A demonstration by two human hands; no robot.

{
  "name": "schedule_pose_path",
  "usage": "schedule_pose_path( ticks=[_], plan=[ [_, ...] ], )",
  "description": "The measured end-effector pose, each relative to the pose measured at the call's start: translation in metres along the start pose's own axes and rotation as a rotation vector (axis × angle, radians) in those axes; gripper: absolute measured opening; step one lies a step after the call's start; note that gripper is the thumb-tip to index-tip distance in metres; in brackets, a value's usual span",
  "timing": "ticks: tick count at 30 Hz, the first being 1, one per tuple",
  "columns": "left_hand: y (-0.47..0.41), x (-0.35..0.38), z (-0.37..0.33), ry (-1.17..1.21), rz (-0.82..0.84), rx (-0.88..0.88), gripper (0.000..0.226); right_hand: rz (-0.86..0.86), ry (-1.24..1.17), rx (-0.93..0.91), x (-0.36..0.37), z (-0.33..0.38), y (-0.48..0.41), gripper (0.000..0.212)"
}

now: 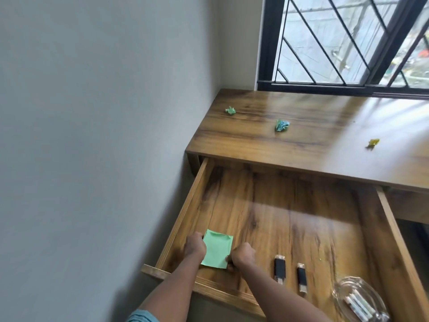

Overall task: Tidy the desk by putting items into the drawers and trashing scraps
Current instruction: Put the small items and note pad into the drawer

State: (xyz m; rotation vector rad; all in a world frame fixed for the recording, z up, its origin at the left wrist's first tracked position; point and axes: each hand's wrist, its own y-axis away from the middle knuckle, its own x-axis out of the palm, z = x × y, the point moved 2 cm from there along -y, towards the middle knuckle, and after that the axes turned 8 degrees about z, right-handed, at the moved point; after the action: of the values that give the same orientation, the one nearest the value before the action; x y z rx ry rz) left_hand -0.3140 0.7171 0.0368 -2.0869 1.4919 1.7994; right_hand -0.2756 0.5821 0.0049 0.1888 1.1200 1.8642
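A flat, pale green rectangular paper pad is seen lying on the floor of the pulled-out wooden drawer, in its near left corner. It is gripped from both sides: the left hand is closed on its left edge, and the right hand is curled in a fist at its near right corner, a fingertip tucked under the paper. No writing or label can be read on the pad. To the right, in the same drawer, two black USB sticks are laid side by side, apart from each other, and a clear glass dish holding pale sticks is set in the near right corner. On the wooden surface above, three crumpled scraps are scattered well apart: a green one, a blue-green one and a yellow one.
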Motion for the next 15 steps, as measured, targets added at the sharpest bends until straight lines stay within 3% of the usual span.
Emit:
schedule_pose_path(
  ticks=[8, 15],
  plan=[
    [0.003, 0.000, 0.004, -0.048, 0.005, 0.051, 0.036, -0.056, 0.122, -0.059, 0.000, -0.005, 0.006, 0.010],
    [0.018, -0.017, -0.009, -0.014, -0.013, 0.083, 0.034, -0.060, 0.234, -0.237, -0.032, -0.005, 0.023, 0.007]
  ],
)
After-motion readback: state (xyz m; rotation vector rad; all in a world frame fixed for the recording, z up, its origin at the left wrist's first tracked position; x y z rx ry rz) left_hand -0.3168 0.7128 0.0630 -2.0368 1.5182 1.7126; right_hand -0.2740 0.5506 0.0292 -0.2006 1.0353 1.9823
